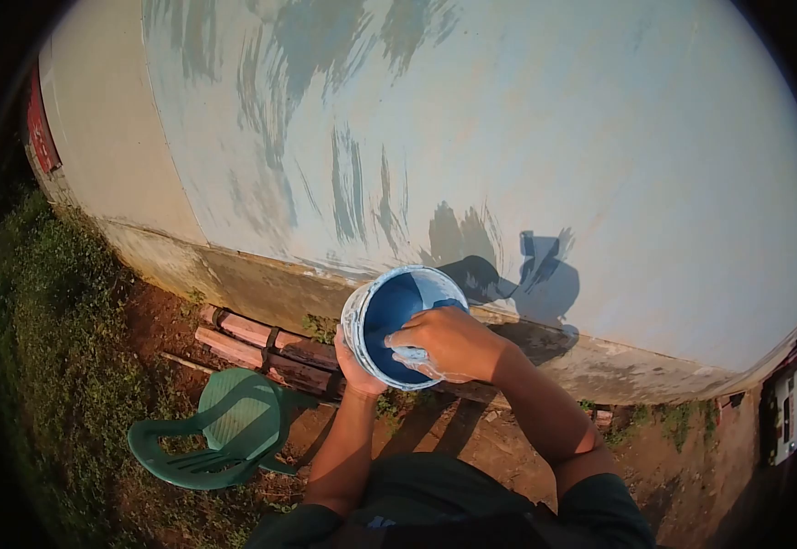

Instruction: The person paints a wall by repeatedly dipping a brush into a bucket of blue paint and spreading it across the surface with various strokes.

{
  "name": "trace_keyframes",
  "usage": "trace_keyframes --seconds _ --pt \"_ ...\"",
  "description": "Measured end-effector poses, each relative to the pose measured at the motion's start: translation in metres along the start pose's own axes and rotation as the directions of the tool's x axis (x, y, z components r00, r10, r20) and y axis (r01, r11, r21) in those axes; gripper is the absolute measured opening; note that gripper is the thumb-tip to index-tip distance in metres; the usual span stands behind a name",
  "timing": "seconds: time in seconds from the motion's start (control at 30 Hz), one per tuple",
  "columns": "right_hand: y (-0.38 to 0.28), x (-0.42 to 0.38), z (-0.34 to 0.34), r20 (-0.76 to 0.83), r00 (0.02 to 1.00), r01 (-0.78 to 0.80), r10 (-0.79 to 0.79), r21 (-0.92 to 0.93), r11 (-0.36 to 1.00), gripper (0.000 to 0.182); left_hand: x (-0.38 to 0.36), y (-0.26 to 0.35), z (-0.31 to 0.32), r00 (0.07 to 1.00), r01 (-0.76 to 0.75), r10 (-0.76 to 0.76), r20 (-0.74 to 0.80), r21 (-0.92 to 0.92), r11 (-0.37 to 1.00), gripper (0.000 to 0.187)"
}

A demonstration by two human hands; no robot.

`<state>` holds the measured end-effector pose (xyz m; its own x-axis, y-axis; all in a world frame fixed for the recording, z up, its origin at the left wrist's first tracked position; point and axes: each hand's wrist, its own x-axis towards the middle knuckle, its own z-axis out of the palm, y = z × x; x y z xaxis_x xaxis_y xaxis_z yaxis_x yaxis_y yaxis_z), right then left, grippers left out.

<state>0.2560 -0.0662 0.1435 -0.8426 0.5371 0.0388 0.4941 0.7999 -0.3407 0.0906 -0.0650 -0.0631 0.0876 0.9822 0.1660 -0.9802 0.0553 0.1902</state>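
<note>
Pale-smeared, the right hand (462, 343) is curling inside the bucket (353, 320) over blue paint (391, 304), its grip impossible to tell; the left hand (358, 371) is clasping the bucket's side before the wall (618, 174). Any push against that lone hold is risking a spill.

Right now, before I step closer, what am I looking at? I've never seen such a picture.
There's no machine, just a person's two bare hands, seen by one camera worn on the head, looking forward and down. The left hand holds a bucket of blue liquid, probably paint. The right hand reaches into its mouth, fingers smeared pale; what it grips is unclear. Ahead is a pale wall with darker streaks. On the ground are a green chair and long reddish pieces.
</note>
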Motion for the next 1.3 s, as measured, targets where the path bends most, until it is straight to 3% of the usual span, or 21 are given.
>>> trace_keyframes --seconds 0.1,0.17,0.23,0.33,0.4,0.53,0.6,0.77,0.83,0.93,1.03,1.1,1.13,1.2,1.3 --pt "0.000 -0.004 -0.008 0.106 0.994 0.047 -0.039 -0.074 0.996 0.039 0.001 0.001 0.001 0.999 -0.014 0.015 -0.046 0.010 1.000 0.080" --pt "-0.002 -0.006 -0.017 0.099 0.994 0.065 -0.056 -0.088 0.994 0.039 0.000 0.002 0.000 0.999 -0.004 0.005 0.037 -0.007 1.000 0.080" --pt "-0.002 -0.011 -0.025 0.094 0.993 0.087 -0.077 -0.106 0.991 0.038 -0.001 0.000 -0.002 1.000 0.002 -0.003 0.013 0.012 1.000 0.080" --pt "-0.004 -0.016 -0.032 -0.011 0.989 0.146 -0.147 -0.105 0.984 0.037 -0.001 -0.002 -0.002 0.999 0.013 -0.013 -0.039 0.018 1.000 0.080" --pt "-0.007 -0.018 -0.034 -0.102 0.985 0.117 -0.142 -0.213 0.970 0.038 -0.002 -0.004 0.001 1.000 0.011 -0.011 -0.023 0.002 1.000 0.079" --pt "0.003 -0.001 -0.018 -0.124 0.980 0.121 -0.154 -0.240 0.963 0.041 -0.001 -0.003 -0.003 0.995 0.073 -0.080 -0.066 -0.104 0.992 0.076" --pt "0.010 0.008 -0.006 -0.173 0.949 0.164 -0.262 -0.438 0.884 0.038 0.003 -0.003 -0.002 0.996 0.053 -0.059 -0.067 -0.078 0.995 0.075" --pt "0.006 0.016 -0.004 -0.198 0.969 0.046 -0.148 -0.446 0.894 0.024 0.002 0.003 -0.019 0.998 0.016 -0.023 -0.057 -0.125 0.992 0.073" --pt "0.005 0.017 -0.004 -0.238 0.962 0.004 -0.131 -0.472 0.882 0.020 0.002 0.006 -0.002 0.998 -0.031 0.028 -0.056 -0.055 0.998 0.073" --pt "0.004 0.018 -0.003 -0.295 0.953 -0.031 -0.074 -0.336 0.941 0.017 0.002 0.011 0.010 0.992 -0.103 0.107 -0.067 0.064 0.993 0.073" --pt "0.001 0.019 0.001 -0.357 0.932 -0.143 0.065 -0.196 0.970 0.021 0.000 0.014 0.008 0.992 -0.123 0.120 0.041 0.087 0.989 0.067" --pt "0.005 0.018 0.009 -0.443 0.880 -0.182 0.174 0.025 0.983 0.028 -0.002 0.012 0.003 0.990 -0.115 0.121 -0.068 0.087 0.990 0.072" --pt "0.008 0.019 0.013 -0.444 0.878 -0.185 0.178 0.028 0.982 0.028 -0.002 0.011 0.001 0.991 -0.110 0.116 -0.069 0.089 0.990 0.072" --pt "0.010 0.022 0.017 -0.394 0.872 -0.224 0.290 0.206 0.953 0.026 -0.003 0.010 -0.002 0.993 -0.089 0.096 -0.067 0.099 0.991 0.071" --pt "0.002 0.026 0.017 -0.333 0.863 -0.305 0.381 0.257 0.917 0.026 -0.002 0.004 -0.003 0.986 -0.116 0.133 -0.100 0.162 0.980 0.071"
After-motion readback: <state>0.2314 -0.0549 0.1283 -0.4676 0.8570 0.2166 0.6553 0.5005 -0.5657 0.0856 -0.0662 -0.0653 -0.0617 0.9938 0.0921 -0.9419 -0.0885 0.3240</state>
